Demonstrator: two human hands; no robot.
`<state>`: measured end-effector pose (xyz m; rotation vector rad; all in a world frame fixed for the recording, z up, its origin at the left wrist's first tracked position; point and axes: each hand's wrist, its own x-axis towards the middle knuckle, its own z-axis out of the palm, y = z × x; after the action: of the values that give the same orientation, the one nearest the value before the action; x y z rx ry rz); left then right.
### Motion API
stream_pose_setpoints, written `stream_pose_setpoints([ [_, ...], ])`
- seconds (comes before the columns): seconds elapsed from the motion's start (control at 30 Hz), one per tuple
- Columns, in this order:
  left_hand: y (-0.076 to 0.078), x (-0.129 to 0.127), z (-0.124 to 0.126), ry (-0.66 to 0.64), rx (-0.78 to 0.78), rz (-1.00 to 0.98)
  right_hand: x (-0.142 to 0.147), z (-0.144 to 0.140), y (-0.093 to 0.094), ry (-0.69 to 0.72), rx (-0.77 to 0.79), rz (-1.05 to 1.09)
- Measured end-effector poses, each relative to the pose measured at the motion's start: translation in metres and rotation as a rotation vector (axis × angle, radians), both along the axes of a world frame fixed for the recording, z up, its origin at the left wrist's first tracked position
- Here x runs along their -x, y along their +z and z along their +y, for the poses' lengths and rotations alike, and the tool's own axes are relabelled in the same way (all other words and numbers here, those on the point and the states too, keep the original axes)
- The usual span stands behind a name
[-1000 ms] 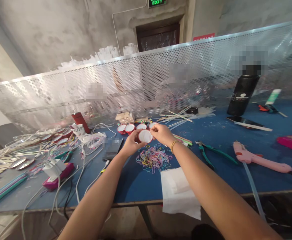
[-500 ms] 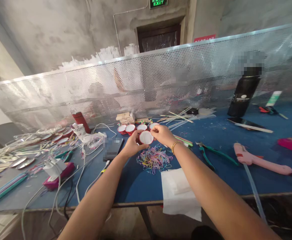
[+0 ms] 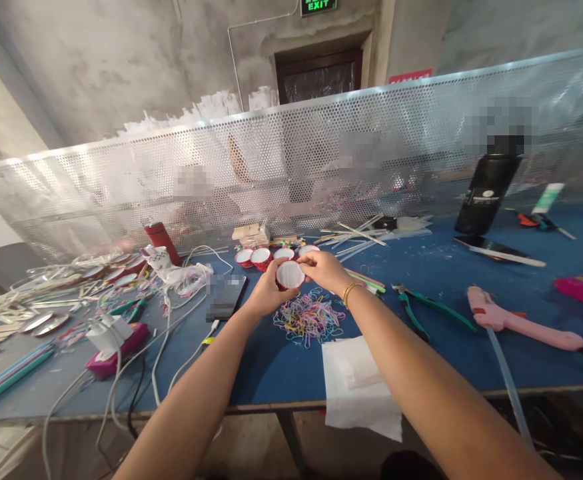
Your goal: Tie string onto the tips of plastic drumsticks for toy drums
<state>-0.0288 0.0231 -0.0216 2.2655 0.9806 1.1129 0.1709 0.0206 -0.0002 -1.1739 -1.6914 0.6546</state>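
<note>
Table [image 3: 471,320]: blue top, strewn with tools and scraps; a perforated metal screen [image 3: 321,167] stands along its far edge
Glue gun [image 3: 516,321]: pink, lying at the right, well apart from the hands
Paper sheet [image 3: 358,387]: white, hanging over the near edge
Pliers [image 3: 424,308]: green-handled, between the right forearm and the glue gun
Rubber bands [image 3: 308,317]: a coloured heap just below the hands
Left hand [image 3: 266,293]: grip pinching the small cup [image 3: 290,275] from the left; cup held above the table, white inside turned to the camera
Right hand [image 3: 324,269]: fingertips pinching the same cup's right rim; gold bracelet at the wrist
Cup row [image 3: 274,256]: red-and-white cups just behind the hands
</note>
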Motion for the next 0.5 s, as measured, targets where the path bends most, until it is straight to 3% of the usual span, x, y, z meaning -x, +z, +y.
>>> stream_pose_setpoints([
  [0.5,-0.0009,-0.0039,-0.0038,0.028,0.030,0.075,-0.0003,-0.0085,0.0072,-0.012,0.018,-0.036],
])
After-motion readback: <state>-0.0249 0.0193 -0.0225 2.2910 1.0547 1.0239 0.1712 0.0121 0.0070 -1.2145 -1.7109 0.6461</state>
